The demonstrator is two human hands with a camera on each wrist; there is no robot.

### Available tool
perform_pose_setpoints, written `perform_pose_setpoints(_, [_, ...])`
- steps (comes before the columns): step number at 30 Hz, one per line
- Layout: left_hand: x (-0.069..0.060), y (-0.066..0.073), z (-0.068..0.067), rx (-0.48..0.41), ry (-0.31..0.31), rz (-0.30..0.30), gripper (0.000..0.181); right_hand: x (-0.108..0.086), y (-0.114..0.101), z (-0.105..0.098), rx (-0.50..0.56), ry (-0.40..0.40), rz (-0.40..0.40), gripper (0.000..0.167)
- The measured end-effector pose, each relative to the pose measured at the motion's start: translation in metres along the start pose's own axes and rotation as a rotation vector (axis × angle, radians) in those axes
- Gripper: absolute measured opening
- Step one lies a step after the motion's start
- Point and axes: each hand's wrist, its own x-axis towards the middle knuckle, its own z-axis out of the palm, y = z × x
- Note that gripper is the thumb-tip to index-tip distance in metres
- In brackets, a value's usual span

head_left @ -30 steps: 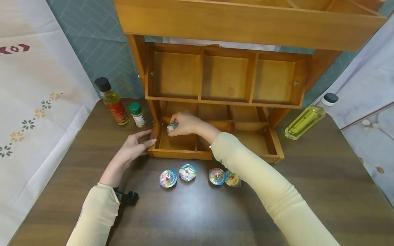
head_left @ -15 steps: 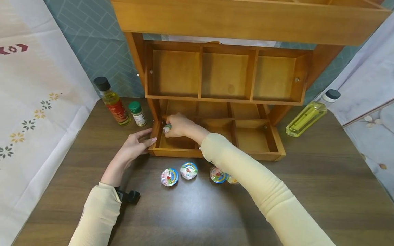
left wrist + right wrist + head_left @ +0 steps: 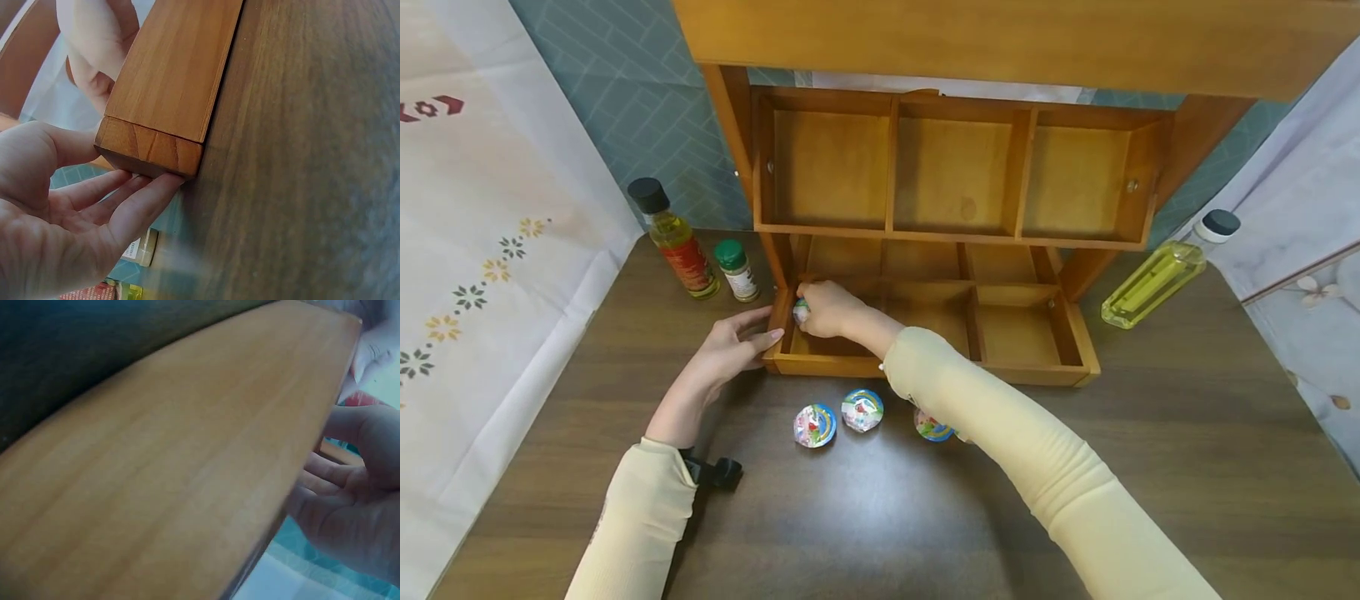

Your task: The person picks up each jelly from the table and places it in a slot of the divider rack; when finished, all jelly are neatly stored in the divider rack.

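At the left end of the lower wooden tray [image 3: 865, 366], my left hand [image 3: 722, 354] grips the front corner, with the thumb on its top edge. The left wrist view shows the fingers of that hand [image 3: 75, 212] against the tray's end [image 3: 150, 144]. Inside the left compartment, my right hand [image 3: 831, 310] holds a small lidded cup [image 3: 801, 312] near the left wall. Two similar cups [image 3: 815, 426] [image 3: 862, 410] lie in front of the tray. Another cup [image 3: 931, 427] is partly under the right sleeve. In the right wrist view the tray front hides part of the right hand [image 3: 362, 481].
Above the lower tray is a three-compartment upper tray [image 3: 958, 236], with a wooden beam [image 3: 1000, 46] higher up. An oil bottle [image 3: 681, 250] and a green-capped jar [image 3: 737, 271] stand left of the rack. Another oil bottle [image 3: 1157, 279] stands to the right.
My right hand has moved left with the cup, closer to the compartment's left wall. The right sleeve now covers more of the cups on the right. My left hand stays at the tray corner.
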Motion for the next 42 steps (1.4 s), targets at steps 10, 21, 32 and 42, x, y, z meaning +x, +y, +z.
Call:
perform_pose_setpoints(10, [0.002,0.002,0.000,-0.022,-0.006,0.007,0.064,-0.001,0.001,-0.010,-0.126,-0.019,0.085,0.059])
perform_pose_setpoints(21, [0.003,0.005,0.003,-0.037,-0.008,0.006,0.063,-0.007,0.012,-0.017,-0.079,-0.009,0.097,0.065])
perform_pose_setpoints(32, [0.002,0.000,0.003,-0.047,-0.012,-0.003,0.064,-0.059,0.022,-0.019,-0.146,0.051,-0.140,0.067])
perform_pose_setpoints(42, [-0.001,0.000,-0.001,-0.047,-0.005,0.001,0.064,-0.117,0.027,0.004,0.034,0.118,-0.346,0.062])
